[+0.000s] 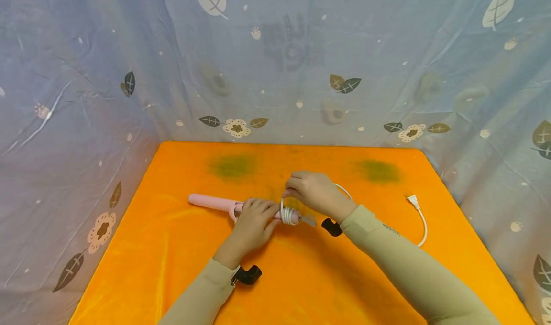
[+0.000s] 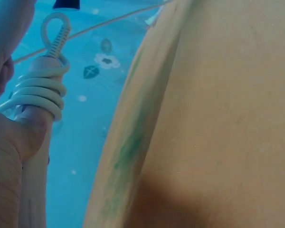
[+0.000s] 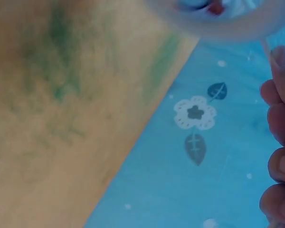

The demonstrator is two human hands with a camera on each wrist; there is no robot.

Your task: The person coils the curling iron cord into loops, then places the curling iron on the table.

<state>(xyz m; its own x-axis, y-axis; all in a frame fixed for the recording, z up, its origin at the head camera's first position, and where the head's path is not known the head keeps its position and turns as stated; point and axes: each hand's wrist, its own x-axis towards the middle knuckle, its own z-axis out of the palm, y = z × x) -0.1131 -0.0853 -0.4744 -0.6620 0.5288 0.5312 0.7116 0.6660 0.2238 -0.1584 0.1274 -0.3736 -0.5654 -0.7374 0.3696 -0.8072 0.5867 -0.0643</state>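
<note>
A pink curling iron (image 1: 213,202) lies across the middle of the table, barrel toward the left. My left hand (image 1: 253,224) grips its handle, the thumb close to the coils. White cord (image 1: 287,215) is wound several turns round the handle's end, and in the left wrist view these coils (image 2: 40,90) sit just past the thumb. Above the handle my right hand (image 1: 317,191) pinches the cord, which runs taut up from the coils. In the right wrist view the fingers (image 3: 280,164) are curled, with part of the cord at the fingertips.
The cord's free end lies on the right of the orange table (image 1: 193,277), with a white two-prong plug (image 1: 413,200). Black wrist-camera mounts (image 1: 249,275) stick out from both sleeves. A patterned blue-grey curtain (image 1: 301,67) surrounds the back and sides.
</note>
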